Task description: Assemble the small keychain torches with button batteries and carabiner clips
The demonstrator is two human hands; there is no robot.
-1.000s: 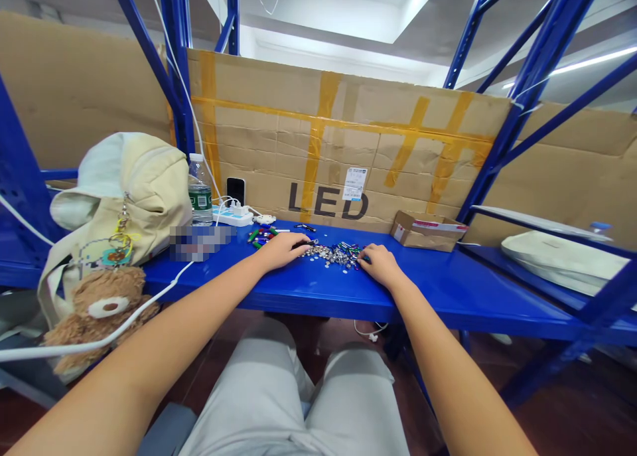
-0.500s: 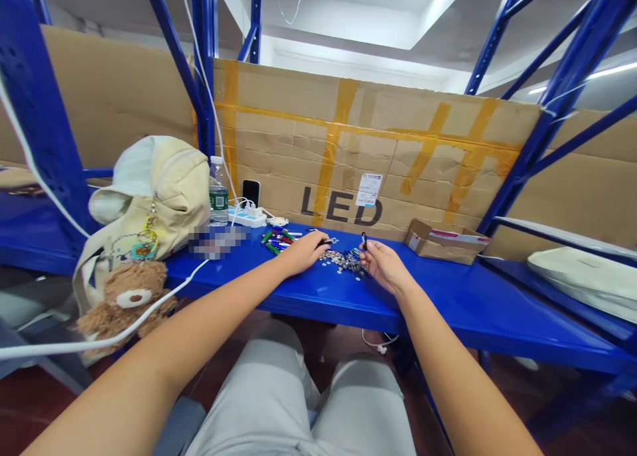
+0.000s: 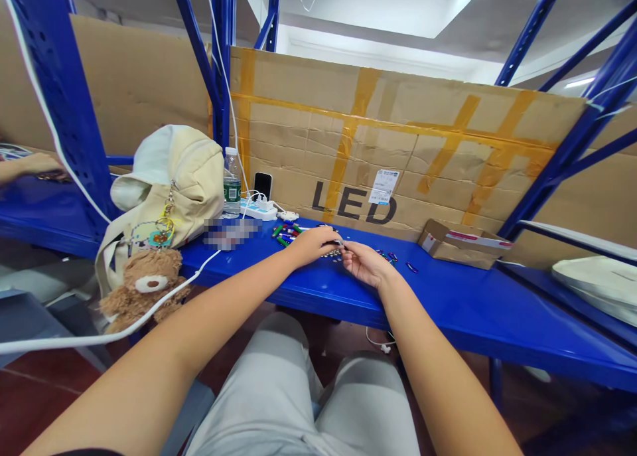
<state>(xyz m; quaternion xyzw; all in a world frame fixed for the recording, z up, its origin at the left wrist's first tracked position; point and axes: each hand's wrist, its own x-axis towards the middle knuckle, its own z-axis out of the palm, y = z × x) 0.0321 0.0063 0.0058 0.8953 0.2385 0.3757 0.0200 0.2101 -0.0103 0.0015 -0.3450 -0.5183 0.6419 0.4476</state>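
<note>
My left hand is closed, its fingertips pinching a small dark piece with a silvery end, too small to name. Against it, my right hand is also closed, thumb and forefinger pinching a small dark part where the fingertips meet. Beneath both hands lies a pile of small silver discs, partly hidden by them. Left of my left hand are several small red, green and blue shiny pieces. Past my right hand lie a few blue and red ones, including a small blue piece.
A blue table carries an open cardboard box at right. To the left are a cream backpack with a teddy bear, a water bottle, a power strip and a white cable. Another person's hand shows far left.
My right hand has moved left to meet my left hand, bringing its small black part along. Blue and red pieces behind it are now uncovered. The view has shifted a little.
</note>
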